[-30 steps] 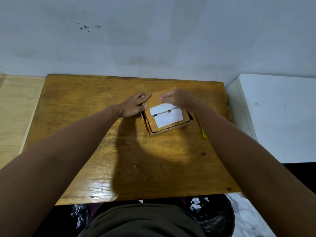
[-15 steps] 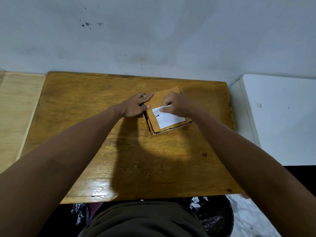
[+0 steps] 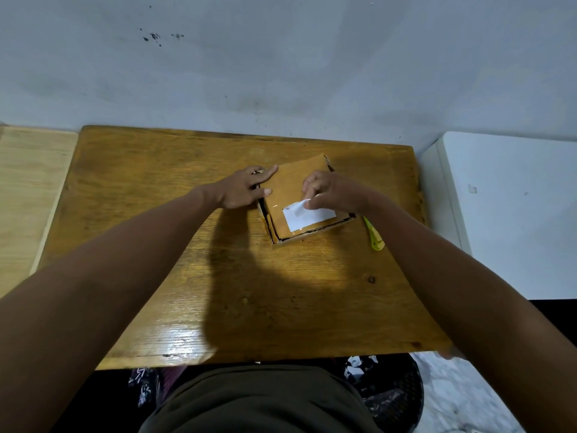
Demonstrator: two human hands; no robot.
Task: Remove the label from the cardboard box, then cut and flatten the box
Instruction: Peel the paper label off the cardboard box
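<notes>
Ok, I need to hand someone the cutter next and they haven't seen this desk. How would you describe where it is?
Start at the wooden table against the wall and find the cardboard box near its far right. Just right of the box, partly under the right forearm, lies a slim yellow-green cutter flat on the wood. It is the only bright-coloured thing there; the box is brown with a white label.
</notes>
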